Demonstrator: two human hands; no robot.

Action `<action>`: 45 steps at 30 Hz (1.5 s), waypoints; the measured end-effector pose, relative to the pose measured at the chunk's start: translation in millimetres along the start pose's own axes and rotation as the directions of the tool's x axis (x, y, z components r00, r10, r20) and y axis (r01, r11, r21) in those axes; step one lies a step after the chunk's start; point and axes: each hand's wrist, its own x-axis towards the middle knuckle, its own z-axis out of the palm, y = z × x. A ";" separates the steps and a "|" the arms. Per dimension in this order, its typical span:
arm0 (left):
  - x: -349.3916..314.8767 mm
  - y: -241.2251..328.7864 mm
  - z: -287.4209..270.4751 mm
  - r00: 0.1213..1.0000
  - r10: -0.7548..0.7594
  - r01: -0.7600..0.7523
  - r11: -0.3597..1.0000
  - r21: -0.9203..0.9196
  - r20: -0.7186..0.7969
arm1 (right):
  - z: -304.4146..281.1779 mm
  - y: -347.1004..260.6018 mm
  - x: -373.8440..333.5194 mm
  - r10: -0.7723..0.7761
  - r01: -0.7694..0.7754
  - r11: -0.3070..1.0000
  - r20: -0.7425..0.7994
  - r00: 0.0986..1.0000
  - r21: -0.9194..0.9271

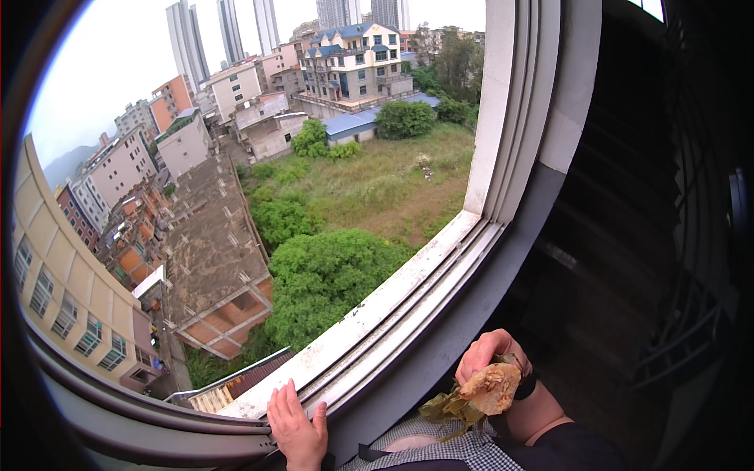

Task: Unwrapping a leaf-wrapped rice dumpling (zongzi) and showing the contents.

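My right hand (496, 349) is closed around a leaf-wrapped rice dumpling (492, 390) in front of my body, inside the window. Its brown, lumpy flesh is bare, and the olive-green leaves (449, 408) hang loose below and to the left. A dark band circles that wrist. My left hand (298, 430) lies with its fingers stretched out on the lower left end of the white window frame (377, 326), beside the sliding tracks. That hand holds nothing. Part of the dumpling's back is hidden by my right fingers.
A grey ledge (471, 302) runs along the inside of the open window. Beyond the frame is a long drop to a green tree (338, 271), a grassy lot (377, 184) and buildings. Dark stairs and a railing (683, 337) stand to the right.
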 end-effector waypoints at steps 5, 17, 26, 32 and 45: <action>2.1 1.1 0.2 1.000 -0.003 0.003 1.000 -0.007 0.010 | -0.7 -0.6 -1.4 -0.004 0.004 1.000 -0.005 1.000 0.006; 0.6 -1.2 2.9 1.000 0.011 -0.012 1.000 0.006 0.008 | 6.4 -1.5 4.6 -0.018 0.009 0.996 -0.087 0.996 -0.094; -1.6 -8.8 5.1 1.000 0.017 -0.017 1.000 0.022 -0.010 | 52.4 -8.3 42.0 -0.041 0.024 0.985 -0.094 0.995 -0.171; 2.3 -8.4 9.2 1.000 0.025 -0.025 0.999 0.040 0.001 | 64.6 -12.0 62.2 -0.024 0.068 0.960 0.162 0.986 -0.272; 0.3 -9.7 8.1 1.000 0.014 -0.014 1.000 0.008 0.016 | 71.1 -13.5 72.9 -0.081 0.167 0.942 0.286 0.955 -0.290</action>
